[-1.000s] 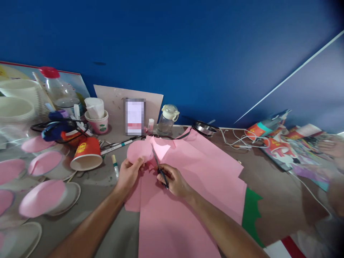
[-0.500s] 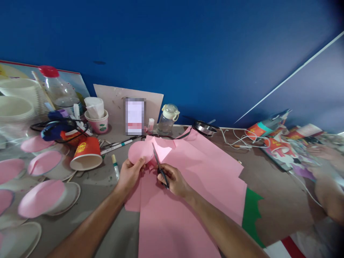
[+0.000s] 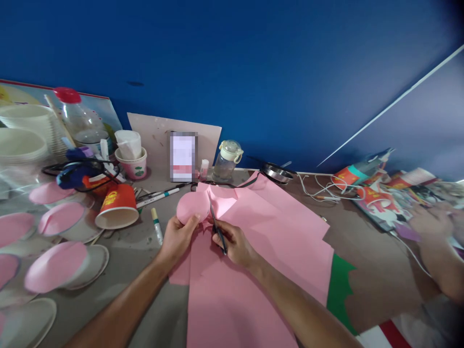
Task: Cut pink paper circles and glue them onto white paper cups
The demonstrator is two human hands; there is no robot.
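My left hand [image 3: 180,238] pinches the lower edge of a round pink paper piece [image 3: 192,207], thumb on top. In my right hand [image 3: 234,241] is a pair of dark-handled scissors [image 3: 220,236], its blades pointing up and away along the right edge of the round piece. A pink scrap [image 3: 222,202] lies just right of the blades. Beneath both hands spread large pink paper sheets [image 3: 246,285]. Whether the blades are closed is hard to see.
Paper cups topped with pink discs [image 3: 60,268] stand at left, near a tipped red cup [image 3: 118,208]. A marker [image 3: 157,226], a phone [image 3: 183,157] and a glass jar [image 3: 227,162] lie beyond. Another person's hand [image 3: 431,222] is at right by white cables [image 3: 326,188].
The round paper in my left hand has shifted slightly right and turned against the scissors. My right hand has barely moved. The other person's hand at right has moved a little.
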